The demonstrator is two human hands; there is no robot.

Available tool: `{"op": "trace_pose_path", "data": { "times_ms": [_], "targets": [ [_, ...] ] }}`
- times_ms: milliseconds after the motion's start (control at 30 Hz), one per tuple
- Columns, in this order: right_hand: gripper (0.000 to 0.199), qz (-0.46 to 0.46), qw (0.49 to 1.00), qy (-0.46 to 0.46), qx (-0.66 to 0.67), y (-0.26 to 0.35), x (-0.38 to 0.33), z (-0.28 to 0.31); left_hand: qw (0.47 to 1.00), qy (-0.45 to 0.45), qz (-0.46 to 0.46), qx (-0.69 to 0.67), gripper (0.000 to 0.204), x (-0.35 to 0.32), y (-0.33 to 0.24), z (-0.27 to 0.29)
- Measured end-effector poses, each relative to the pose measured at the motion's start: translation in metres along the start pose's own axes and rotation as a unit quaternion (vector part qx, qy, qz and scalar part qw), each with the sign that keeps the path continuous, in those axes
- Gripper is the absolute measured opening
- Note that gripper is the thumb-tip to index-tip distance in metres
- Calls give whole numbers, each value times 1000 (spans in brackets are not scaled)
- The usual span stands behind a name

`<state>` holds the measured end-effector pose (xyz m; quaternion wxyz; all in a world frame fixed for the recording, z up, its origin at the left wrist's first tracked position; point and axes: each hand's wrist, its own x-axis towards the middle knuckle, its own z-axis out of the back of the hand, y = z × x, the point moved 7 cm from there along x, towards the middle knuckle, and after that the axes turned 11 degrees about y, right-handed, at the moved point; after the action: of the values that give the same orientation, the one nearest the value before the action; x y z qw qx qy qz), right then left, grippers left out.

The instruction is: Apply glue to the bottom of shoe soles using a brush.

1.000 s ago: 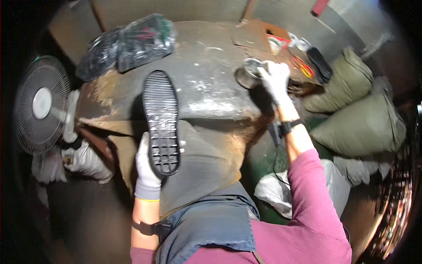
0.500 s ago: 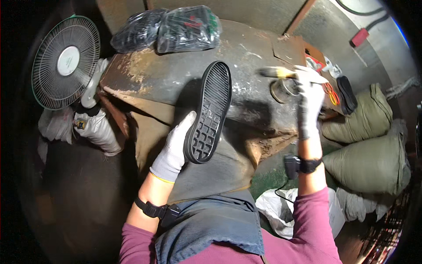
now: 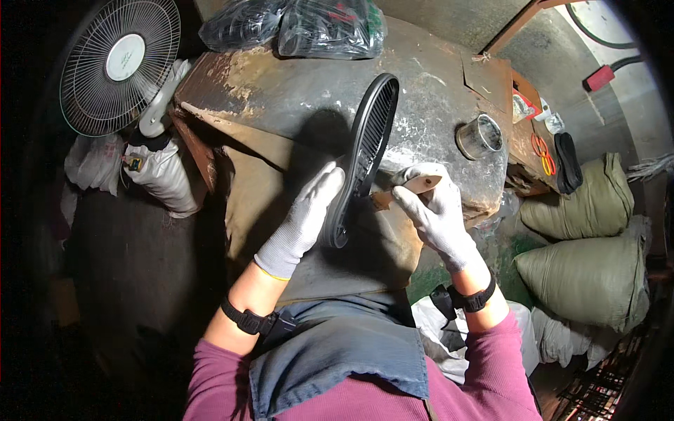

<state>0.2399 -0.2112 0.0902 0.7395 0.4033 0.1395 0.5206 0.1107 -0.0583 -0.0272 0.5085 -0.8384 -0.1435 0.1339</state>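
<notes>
Some room between sole's edge (image 3: 353, 156) and metal can (image 3: 479, 138)

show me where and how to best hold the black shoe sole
Grip the black shoe sole by its outer rim, probably best from the left, as the left hand does: it is tilted, its grooved face turned right toward the brush, so this leaves the grooves uncovered.

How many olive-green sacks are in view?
2. The upper sack is at the right of the picture, below the orange-handled scissors; the lower sack is just below it. Others could be hidden behind these.
</notes>
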Motion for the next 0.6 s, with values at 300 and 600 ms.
{"op": "trace_pose_path", "data": {
  "times_ms": [300, 600],
  "targets": [
    [20, 161, 922, -216, -279, -8, 79, 60, 998, 41, 49, 25, 47, -13, -3, -16],
    [15, 164, 946, -267, -88, -18, 54, 31, 851, 220, 126, -460, 61, -20, -7, -47]
  ]
}}
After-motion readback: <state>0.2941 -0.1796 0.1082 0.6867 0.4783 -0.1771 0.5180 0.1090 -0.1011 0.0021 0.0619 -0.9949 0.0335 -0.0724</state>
